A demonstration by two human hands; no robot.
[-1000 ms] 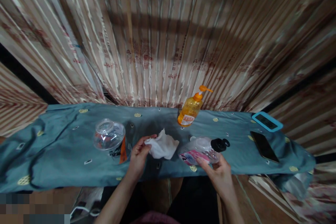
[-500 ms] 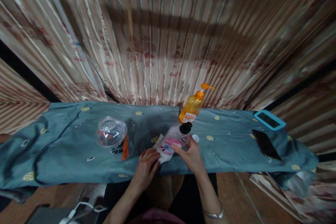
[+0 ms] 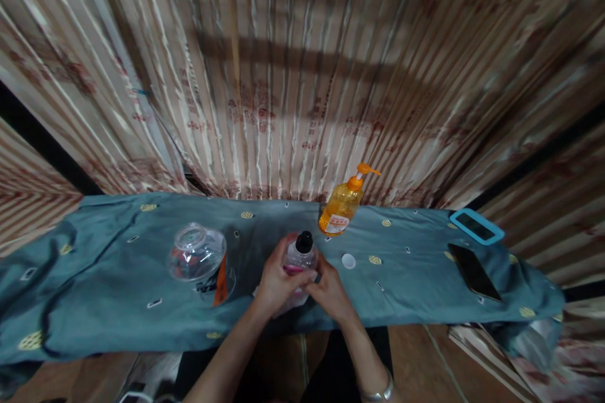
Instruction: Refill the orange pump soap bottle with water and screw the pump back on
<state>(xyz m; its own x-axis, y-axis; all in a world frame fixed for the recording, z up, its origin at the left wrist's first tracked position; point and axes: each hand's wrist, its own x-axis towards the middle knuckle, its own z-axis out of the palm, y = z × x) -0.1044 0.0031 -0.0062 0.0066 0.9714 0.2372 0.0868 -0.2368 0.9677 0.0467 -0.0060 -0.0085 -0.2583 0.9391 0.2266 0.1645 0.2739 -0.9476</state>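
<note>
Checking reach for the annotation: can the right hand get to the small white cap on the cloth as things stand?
Probably yes. The white cap lies bare on the teal cloth just beside the right hand, nothing between. But that hand and the left hand both grip the clear bottle, so it must let go first.

Jar (image 3: 197, 253) left of bottle (image 3: 299, 253); pump bottle (image 3: 344, 203) behind.
</note>
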